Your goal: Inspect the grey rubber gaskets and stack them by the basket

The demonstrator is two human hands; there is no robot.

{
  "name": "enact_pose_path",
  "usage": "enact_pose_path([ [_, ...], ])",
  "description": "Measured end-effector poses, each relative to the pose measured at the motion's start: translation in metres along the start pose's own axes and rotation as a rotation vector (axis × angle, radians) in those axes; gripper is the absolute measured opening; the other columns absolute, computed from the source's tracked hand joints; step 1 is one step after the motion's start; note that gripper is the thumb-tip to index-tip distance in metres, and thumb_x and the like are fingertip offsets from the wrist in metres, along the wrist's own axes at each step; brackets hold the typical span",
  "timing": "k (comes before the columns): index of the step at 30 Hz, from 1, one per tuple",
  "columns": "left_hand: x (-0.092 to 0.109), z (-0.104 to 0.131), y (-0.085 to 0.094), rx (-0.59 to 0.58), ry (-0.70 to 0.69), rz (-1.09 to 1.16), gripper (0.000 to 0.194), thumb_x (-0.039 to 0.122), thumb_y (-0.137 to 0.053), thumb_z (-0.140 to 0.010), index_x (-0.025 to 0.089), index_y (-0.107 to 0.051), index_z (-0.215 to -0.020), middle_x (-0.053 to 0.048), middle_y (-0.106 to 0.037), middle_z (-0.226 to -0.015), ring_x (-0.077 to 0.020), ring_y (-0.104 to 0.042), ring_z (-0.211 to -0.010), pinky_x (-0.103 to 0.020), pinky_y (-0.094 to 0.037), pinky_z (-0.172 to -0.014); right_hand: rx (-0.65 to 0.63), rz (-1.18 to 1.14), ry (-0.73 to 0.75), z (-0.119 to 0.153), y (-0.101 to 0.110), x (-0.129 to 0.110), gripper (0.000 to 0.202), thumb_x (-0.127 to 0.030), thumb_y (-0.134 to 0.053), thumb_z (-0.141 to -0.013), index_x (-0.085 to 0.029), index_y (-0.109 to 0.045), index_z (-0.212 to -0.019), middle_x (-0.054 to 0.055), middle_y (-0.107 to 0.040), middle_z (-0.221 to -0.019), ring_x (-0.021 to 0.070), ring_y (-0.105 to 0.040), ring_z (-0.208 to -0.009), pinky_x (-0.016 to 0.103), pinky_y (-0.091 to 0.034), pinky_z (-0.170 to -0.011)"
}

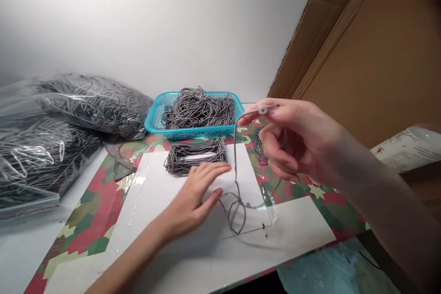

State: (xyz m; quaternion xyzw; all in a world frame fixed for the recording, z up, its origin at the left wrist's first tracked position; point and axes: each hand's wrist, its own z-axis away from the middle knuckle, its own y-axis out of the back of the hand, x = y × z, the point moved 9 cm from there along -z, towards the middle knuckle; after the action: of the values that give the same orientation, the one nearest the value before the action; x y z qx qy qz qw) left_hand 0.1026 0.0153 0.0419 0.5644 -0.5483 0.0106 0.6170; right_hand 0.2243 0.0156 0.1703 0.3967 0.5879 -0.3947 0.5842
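My right hand (pixel 292 133) is raised over the table's right side, thumb and forefinger pinched on the end of a thin grey cord (pixel 235 156). A small whitish bead or stopper (pixel 262 110) sits on the cord by the fingertips. From there the cord hangs down and lies in loose loops on the white paper. My left hand (pixel 200 197) rests low over the paper, fingers stretched out and thumb apart, close to the loops. Just beyond it lies a rectangular stack of grey cords (pixel 179 165).
A blue plastic basket (pixel 156 124) at the back holds tangled grey cords. Clear bags (pixel 86 105) packed with grey cord lie at left. Another cord coil (pixel 259 144) sits behind my right hand. Cardboard (pixel 372 50) rises at right; a light-blue plastic bag (pixel 317 268) lies at the front edge.
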Motion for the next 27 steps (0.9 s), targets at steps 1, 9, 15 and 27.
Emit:
enact_pose_path([
  [1,0.0,0.002,-0.012,-0.084,0.055,0.15,0.036,0.035,-0.041,-0.099,0.029,-0.049,-0.134,-0.005,-0.057,-0.135,-0.0237,-0.047,-0.126,-0.041,-0.033,-0.106,-0.002,0.005,0.003,0.0,-0.004,0.0,0.022,-0.035,-0.049,-0.093,-0.021,-0.066,-0.096,-0.008,-0.042,-0.042,0.0066,-0.031,-0.031,0.02,-0.03,-0.033],
  [9,-0.01,0.001,-0.034,-0.153,0.25,0.827,0.049,0.056,-0.037,-0.095,0.018,-0.067,-0.088,0.0,-0.054,-0.064,-0.0171,-0.049,-0.069,-0.031,-0.038,-0.071,0.15,0.045,0.033,-0.006,0.016,0.006,0.028,-0.028,-0.05,-0.093,-0.027,-0.062,-0.118,-0.008,-0.04,-0.043,0.0068,-0.03,-0.033,0.019,-0.029,-0.033],
  [15,-0.037,-0.001,0.001,0.154,0.398,0.719,0.04,0.054,-0.051,-0.09,0.019,-0.063,-0.076,0.005,-0.04,-0.055,-0.0129,-0.038,-0.06,-0.026,-0.031,-0.061,0.377,0.008,-0.03,-0.009,0.068,0.03,0.029,-0.019,-0.055,-0.088,-0.027,-0.062,-0.115,-0.009,-0.036,-0.044,0.0064,-0.02,-0.039,0.019,-0.018,-0.035],
  [27,-0.055,0.006,0.025,0.427,0.533,0.713,0.041,0.058,-0.058,-0.083,0.018,-0.063,-0.083,-0.001,-0.07,-0.069,-0.0135,-0.061,-0.05,-0.029,-0.046,-0.059,0.543,-0.08,-0.051,0.02,0.114,0.048,0.029,-0.018,-0.055,-0.087,-0.03,-0.062,-0.113,-0.01,-0.028,-0.046,0.0076,-0.013,-0.043,0.021,-0.011,-0.039],
])
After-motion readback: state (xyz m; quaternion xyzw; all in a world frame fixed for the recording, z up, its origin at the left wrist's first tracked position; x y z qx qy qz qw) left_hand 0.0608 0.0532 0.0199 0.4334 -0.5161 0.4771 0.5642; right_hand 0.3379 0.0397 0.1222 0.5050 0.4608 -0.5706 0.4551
